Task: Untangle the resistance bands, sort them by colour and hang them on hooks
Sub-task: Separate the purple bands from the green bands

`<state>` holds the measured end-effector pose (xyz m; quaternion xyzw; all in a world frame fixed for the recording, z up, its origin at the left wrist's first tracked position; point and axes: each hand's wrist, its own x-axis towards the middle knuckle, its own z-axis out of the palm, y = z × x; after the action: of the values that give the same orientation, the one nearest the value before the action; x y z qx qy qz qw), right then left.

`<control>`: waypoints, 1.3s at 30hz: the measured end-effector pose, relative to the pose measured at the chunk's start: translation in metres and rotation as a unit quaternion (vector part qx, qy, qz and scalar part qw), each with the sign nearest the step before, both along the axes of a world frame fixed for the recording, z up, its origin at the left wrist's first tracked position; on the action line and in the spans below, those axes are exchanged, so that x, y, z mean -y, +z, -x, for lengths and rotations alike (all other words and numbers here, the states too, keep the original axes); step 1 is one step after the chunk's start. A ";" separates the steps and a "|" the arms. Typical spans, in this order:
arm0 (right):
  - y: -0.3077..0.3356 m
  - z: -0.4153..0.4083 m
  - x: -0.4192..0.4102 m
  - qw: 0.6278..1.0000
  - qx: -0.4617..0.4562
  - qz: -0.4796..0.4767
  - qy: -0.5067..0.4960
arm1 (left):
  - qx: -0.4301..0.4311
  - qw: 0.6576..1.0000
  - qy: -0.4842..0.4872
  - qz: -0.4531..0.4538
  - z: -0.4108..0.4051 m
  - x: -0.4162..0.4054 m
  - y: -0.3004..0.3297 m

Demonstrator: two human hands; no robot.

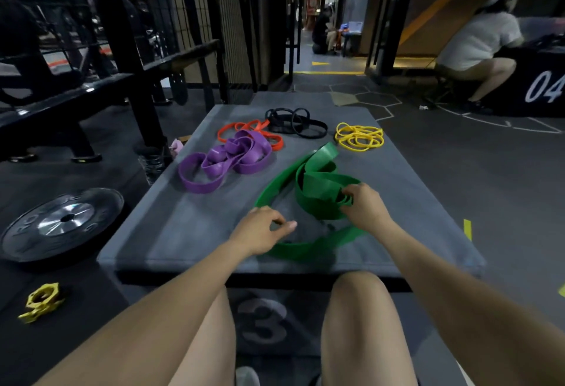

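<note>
1. Bare knees (357,303) sit closest, tucked against a grey padded box (171,232) with a matte, scuffed top.
2. Wide, flat green bands (321,190) lie looped at its near edge; purple bands (226,159), orange bands (276,141), black bands (293,122) and thin yellow bands (359,136) lie in separate heaps behind.
3. Right hand (367,208) curls round folded green loops, gripping them.
4. Left hand (264,229) hovers just beside the green bands, fingers loosely curled; whether it pinches anything is unclear.

5 band piles are lying on the mat (171,232) before me: the nearest pile (318,190) is sitting under my hands, 1 pile (226,159) far left, 3 piles (293,124) beyond.
</note>
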<state>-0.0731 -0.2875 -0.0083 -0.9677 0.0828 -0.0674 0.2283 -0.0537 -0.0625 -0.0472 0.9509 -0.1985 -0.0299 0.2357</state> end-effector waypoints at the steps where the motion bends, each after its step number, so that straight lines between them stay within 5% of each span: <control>1: -0.003 0.004 0.002 1.000 -0.007 -0.002 -0.001 | -0.007 1.000 -0.023 -0.008 0.005 0.002 0.001; 5: -0.013 0.022 0.006 0.998 -0.058 0.002 0.001 | -0.009 0.989 -0.104 -0.101 0.023 0.013 0.000; 12: -0.016 0.031 0.007 0.995 -0.062 0.041 0.073 | 0.024 0.993 -0.020 -0.117 0.015 -0.013 0.016; 18: -0.021 0.033 -0.002 0.980 -0.049 0.170 0.088 | -0.003 0.987 0.073 -0.141 0.018 -0.057 0.028; 22: -0.002 0.033 -0.019 0.989 -0.014 0.107 0.096 | 0.013 0.982 0.112 -0.153 0.021 -0.056 0.039; 27: 0.036 0.033 -0.038 0.986 0.061 0.026 0.151 | 0.035 0.999 0.009 0.015 0.026 -0.007 0.057; 31: 0.070 0.034 -0.050 0.978 0.108 -0.026 0.177 | 0.055 0.988 0.051 0.138 0.024 0.013 0.074; 39: 0.102 0.039 -0.047 0.962 0.077 -0.156 0.208 | 0.061 0.975 -0.022 0.212 0.027 -0.007 0.106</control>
<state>-0.1125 -0.2403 0.0932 -0.9078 -0.1287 -0.0789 0.3913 -0.0809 -0.0560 0.0591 0.8746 -0.2348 0.0661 0.4190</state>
